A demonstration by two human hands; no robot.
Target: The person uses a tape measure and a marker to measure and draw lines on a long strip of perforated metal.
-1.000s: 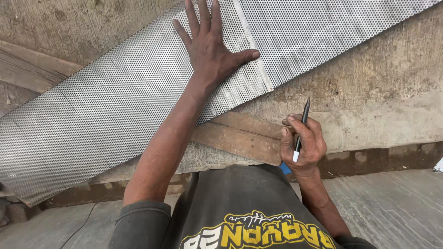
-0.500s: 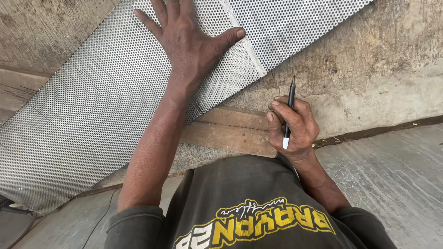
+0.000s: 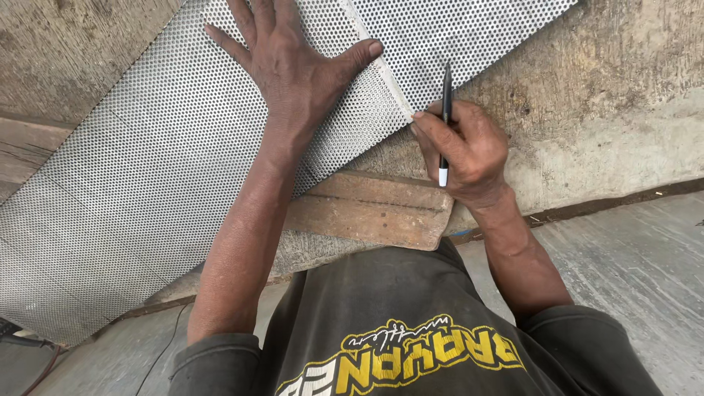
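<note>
My left hand [image 3: 293,62] lies flat with fingers spread on a long perforated metal sheet [image 3: 147,183] that slants across a rough concrete slab. A narrow pale metal strip [image 3: 381,73] lies across the sheet beside my left thumb. My right hand [image 3: 462,150] grips a black pen with a white end [image 3: 445,117]; its forefinger touches the near end of the strip at the sheet's lower edge. The pen points up and away from me.
A worn wooden board [image 3: 374,209] lies under the sheet's lower edge, just in front of my dark shirt [image 3: 411,330]. The concrete slab [image 3: 601,110] extends right; a grey floor [image 3: 645,257] lies beyond its edge. More wood [image 3: 29,147] sits at far left.
My right hand has moved up from near my body to the sheet's lower edge by the strip. The view has drawn closer to the sheet; my left hand stays pressed flat.
</note>
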